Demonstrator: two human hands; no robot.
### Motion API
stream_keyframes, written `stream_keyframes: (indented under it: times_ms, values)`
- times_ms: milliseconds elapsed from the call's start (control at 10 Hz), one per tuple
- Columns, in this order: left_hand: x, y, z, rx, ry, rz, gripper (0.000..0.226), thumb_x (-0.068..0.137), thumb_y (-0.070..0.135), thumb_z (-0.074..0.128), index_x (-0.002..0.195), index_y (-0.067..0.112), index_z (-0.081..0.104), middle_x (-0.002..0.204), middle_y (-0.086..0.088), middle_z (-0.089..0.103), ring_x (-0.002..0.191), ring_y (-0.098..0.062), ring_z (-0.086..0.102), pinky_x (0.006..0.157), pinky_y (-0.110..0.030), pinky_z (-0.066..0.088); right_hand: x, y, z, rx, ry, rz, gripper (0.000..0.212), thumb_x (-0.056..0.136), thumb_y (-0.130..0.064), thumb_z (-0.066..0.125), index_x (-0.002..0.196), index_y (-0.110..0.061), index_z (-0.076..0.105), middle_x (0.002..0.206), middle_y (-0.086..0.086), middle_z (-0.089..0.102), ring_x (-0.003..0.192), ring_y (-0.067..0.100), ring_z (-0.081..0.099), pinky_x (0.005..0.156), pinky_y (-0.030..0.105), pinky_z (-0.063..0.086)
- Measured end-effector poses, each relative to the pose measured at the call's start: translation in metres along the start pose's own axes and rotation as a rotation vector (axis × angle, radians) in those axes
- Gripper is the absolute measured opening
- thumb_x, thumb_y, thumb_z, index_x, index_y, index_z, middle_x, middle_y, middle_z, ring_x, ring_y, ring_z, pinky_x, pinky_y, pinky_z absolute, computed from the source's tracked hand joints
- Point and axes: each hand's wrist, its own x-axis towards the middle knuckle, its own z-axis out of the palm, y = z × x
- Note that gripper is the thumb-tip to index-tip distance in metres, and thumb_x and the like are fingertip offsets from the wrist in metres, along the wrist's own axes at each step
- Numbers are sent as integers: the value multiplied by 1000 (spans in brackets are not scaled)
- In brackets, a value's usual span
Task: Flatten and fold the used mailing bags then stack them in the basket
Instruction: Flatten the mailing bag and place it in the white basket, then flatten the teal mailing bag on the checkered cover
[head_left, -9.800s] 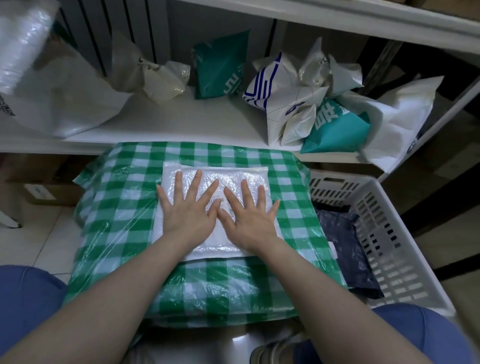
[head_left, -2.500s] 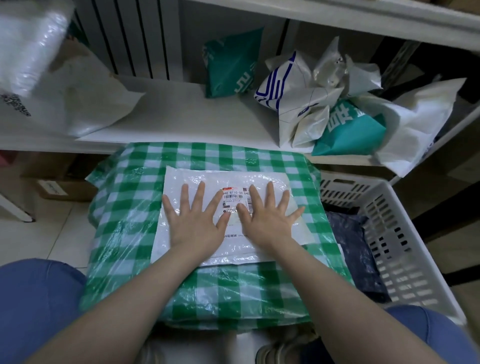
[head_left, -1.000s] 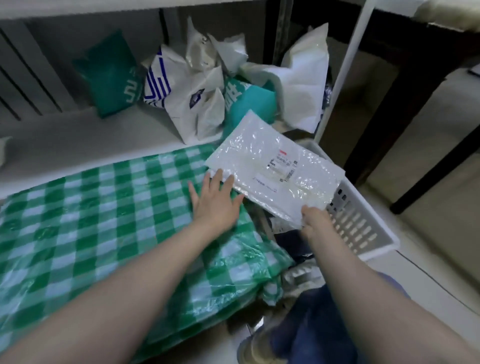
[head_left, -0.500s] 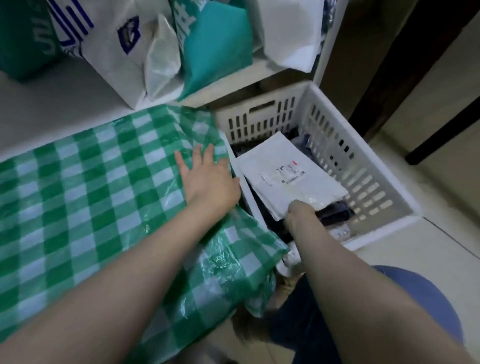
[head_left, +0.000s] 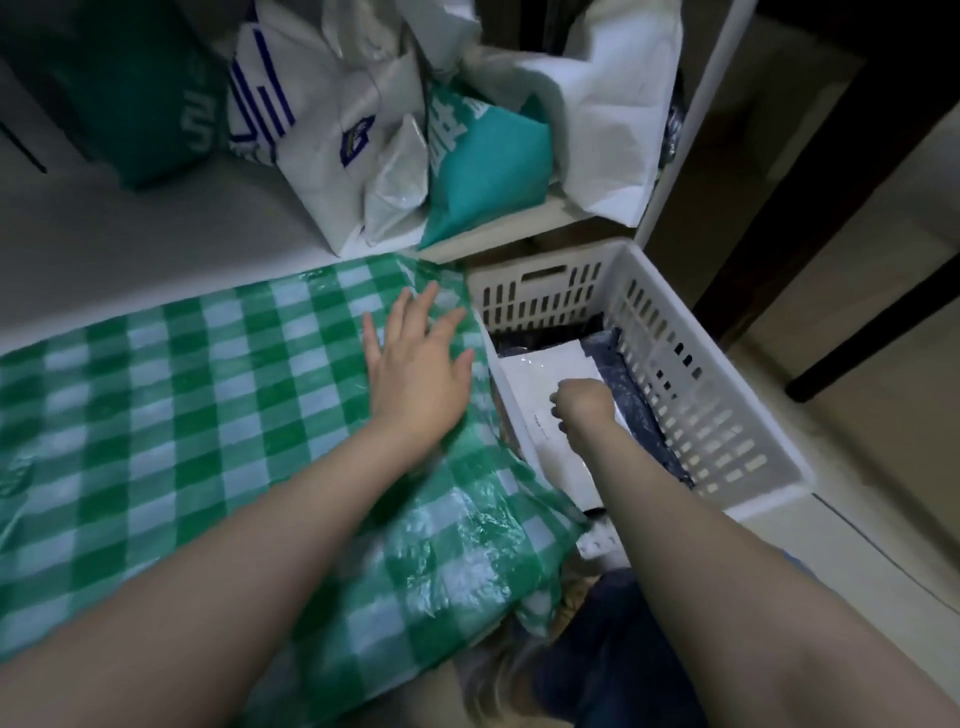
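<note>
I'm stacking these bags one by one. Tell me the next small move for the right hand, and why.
Probably let go and lift out: the right hand grips the white bag, which already lies in the basket on a dark bag.

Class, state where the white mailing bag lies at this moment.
In the head view, the white mailing bag lies right of centre inside the white basket, on a dark bag, held by the right hand.

Folded white mailing bag (head_left: 540, 379) lies flat in the slotted basket (head_left: 727, 441), against its left wall, atop dark bags (head_left: 634, 395). Crumpled bags (head_left: 483, 156) lie heaped on the shelf (head_left: 156, 234).
</note>
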Motion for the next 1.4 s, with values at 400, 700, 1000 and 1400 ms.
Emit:
stream_keyframes:
  times_ms: [400, 700, 1000, 1400]
  values:
    - [-13, -191, -113, 125, -168, -317, 53, 96, 45, 50, 147, 34, 40, 160, 2, 24, 147, -24, 16, 119, -52, 7, -136, -186, 138, -248, 121, -740, 26, 99, -21, 43, 111, -16, 65, 109, 8, 71, 102, 30, 62, 77, 30, 43]
    - [6, -298, -129, -50, -33, -404, 43, 99, 32, 49, 142, 26, 48, 145, -2, 46, 131, -28, 37, 102, -37, 37, -151, -254, 275, -448, -76, -890, 37, 96, -16, 48, 133, -17, 52, 132, 12, 53, 114, 27, 55, 96, 31, 42]
    - [33, -363, -88, 127, 99, -414, 53, 96, 50, 30, 136, 24, 54, 145, 0, 47, 129, -24, 42, 102, -39, 27, -122, -341, 379, -1216, 398, -1406, 59, 94, -15, 51, 148, -26, 32, 164, 7, -5, 148, 41, 2, 112, 63, 19]
    - [35, -366, -77, 164, 211, -399, 52, 93, 49, 31, 119, 20, 65, 129, -2, 60, 115, -25, 51, 98, -43, 40, -80, -421, 439, -1978, 684, -1587, 47, 101, -34, 41, 147, -38, 37, 162, 3, -19, 146, 40, -20, 107, 74, -11]
